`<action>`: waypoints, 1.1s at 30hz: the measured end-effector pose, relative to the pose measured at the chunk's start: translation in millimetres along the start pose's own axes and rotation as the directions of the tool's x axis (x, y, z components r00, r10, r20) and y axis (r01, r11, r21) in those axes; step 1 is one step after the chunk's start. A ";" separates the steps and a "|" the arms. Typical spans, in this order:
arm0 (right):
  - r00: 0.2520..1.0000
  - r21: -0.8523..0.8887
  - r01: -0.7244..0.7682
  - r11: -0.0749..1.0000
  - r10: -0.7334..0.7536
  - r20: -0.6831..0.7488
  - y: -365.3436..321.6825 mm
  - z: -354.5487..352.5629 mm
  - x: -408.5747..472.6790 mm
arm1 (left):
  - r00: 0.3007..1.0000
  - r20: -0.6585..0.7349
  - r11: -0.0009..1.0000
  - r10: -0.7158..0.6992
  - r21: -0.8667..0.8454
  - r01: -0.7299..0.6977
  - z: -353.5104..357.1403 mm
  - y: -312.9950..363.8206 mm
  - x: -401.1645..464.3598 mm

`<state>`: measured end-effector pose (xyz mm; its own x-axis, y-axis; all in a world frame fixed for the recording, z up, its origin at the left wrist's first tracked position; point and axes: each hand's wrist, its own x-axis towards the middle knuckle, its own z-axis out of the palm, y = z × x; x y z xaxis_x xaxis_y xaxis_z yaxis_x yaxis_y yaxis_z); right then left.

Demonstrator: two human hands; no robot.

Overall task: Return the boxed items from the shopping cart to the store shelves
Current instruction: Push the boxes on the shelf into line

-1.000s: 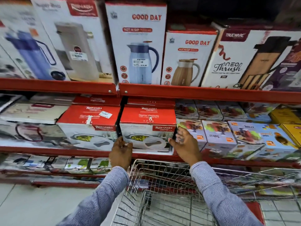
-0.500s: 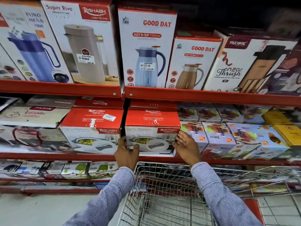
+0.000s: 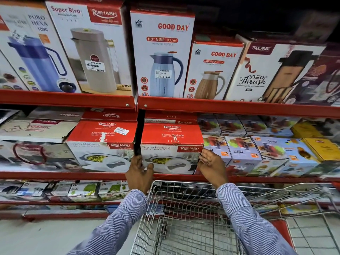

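A red and white Sigma Marbella casserole box (image 3: 171, 142) sits on the middle red shelf (image 3: 73, 175), directly ahead. My left hand (image 3: 138, 173) grips its lower left corner, with the thumb on the front face and the fingers in the gap beside it. My right hand (image 3: 211, 165) presses against its lower right edge, fingers slightly spread. The wire shopping cart (image 3: 184, 184) stands below my arms. No boxes are visible in the part of its basket that shows.
An identical casserole box (image 3: 101, 140) stands just left, across a dark gap. Juicer boxes (image 3: 242, 150) crowd the right side. Tall flask boxes (image 3: 161, 52) fill the upper shelf. Small packs (image 3: 82, 190) line the lower shelf, with tiled floor at the left.
The view has drawn closer and shifted slightly. Both hands stay on the box's sides. The left hand has slid up to the lower left corner, and the right fingers have spread a little.
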<state>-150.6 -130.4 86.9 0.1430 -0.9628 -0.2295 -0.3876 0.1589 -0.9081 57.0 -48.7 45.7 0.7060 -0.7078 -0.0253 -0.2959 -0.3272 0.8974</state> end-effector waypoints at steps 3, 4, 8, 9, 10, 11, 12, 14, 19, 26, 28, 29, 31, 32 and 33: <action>1.000 0.000 -0.012 1.000 0.012 -0.008 1.3 -1.1 -3.8 | 1.000 0.005 1.000 0.000 0.022 0.000 -1.0 0.3 -0.9; 1.000 -0.002 -0.013 1.000 0.013 -0.012 1.6 -1.1 -5.2 | 1.000 0.007 1.000 -0.001 0.024 0.001 -1.6 1.1 -1.2; 1.000 -0.027 -0.007 1.000 0.006 -0.008 -0.5 -1.0 -5.4 | 0.999 0.022 0.999 -0.027 0.020 0.026 -3.8 5.5 0.2; 1.000 -0.041 -0.011 0.999 0.011 -0.006 -0.8 -1.5 -4.2 | 0.999 0.025 0.999 -0.036 0.032 0.035 -5.0 7.3 0.9; 1.000 -0.066 -0.018 0.998 0.017 -0.004 -2.1 -2.3 -3.5 | 0.999 0.029 0.998 -0.039 0.049 0.037 -5.5 7.4 2.5; 1.000 -0.103 -0.025 0.994 0.026 0.001 -4.1 -3.2 -3.1 | 0.998 0.037 0.996 -0.050 0.070 0.047 -7.6 9.1 3.3; 0.999 -0.148 -0.035 0.988 0.036 0.003 -5.9 -3.8 -3.7 | 0.997 0.043 0.996 -0.057 0.078 0.054 -9.2 10.1 3.8; 0.999 -0.219 -0.036 0.975 0.028 -0.038 -16.4 -6.6 -8.4 | 0.998 0.029 0.998 -0.049 0.047 0.048 -15.2 15.4 4.9; 0.939 -0.151 0.112 0.982 -0.154 -0.306 -61.9 -8.7 -10.6 | 0.983 -0.181 0.983 0.044 -0.167 -0.074 -38.3 59.5 12.5; 0.877 -0.061 0.451 0.890 -0.455 -0.152 -148.4 22.2 16.8 | 0.938 -0.173 0.926 0.301 -0.181 -0.330 -66.1 150.0 60.7; 0.888 -0.030 0.435 0.900 -0.434 -0.149 -160.7 27.9 27.3 | 0.946 -0.128 0.943 0.297 -0.116 -0.311 -66.6 162.2 74.3; 0.897 -0.024 0.416 0.909 -0.414 -0.156 -165.0 29.3 31.4 | 0.950 -0.107 0.949 0.293 -0.087 -0.302 -67.0 164.8 79.2; 0.905 -0.045 0.377 0.925 -0.378 -0.194 -170.6 30.1 36.1 | 0.957 -0.072 0.957 0.281 -0.057 -0.285 -66.9 168.8 84.5; 0.903 -0.065 0.364 0.929 -0.370 -0.218 -171.0 30.2 38.5 | 0.958 -0.056 0.957 0.282 -0.051 -0.285 -66.4 170.1 84.9; 0.899 -0.085 0.358 0.930 -0.368 -0.238 -172.1 30.3 40.0 | 0.956 -0.042 0.955 0.291 -0.053 -0.293 -65.8 171.2 85.7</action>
<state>-50.6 -189.6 223.4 0.0544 -0.9760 0.2108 -0.3868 -0.2152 -0.8967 109.2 -124.1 226.2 0.6154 -0.7456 0.2557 -0.4555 -0.0717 0.8873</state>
